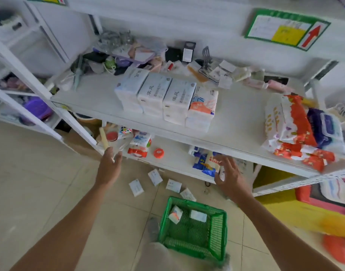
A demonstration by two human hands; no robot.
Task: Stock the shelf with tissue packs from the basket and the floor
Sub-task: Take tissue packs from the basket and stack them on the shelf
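A row of stacked white tissue packs (165, 98) stands on the white shelf (236, 122), the rightmost stack topped by an orange-printed pack. A green basket (218, 231) sits on the floor below and holds two tissue packs (187, 215). Several more white packs (158, 182) lie loose on the tiles in front of the shelf. My left hand (109, 167) hovers below the shelf's front edge, fingers apart and empty. My right hand (229, 173) is spread open in front of the lower shelf, holding nothing.
Red and purple wrapped packages (300, 132) crowd the shelf's right end; assorted clutter fills its back. The lower shelf holds blue bags (205, 163), an orange tape roll (158, 153) and small goods. A yellow and red heap lies on the floor at right.
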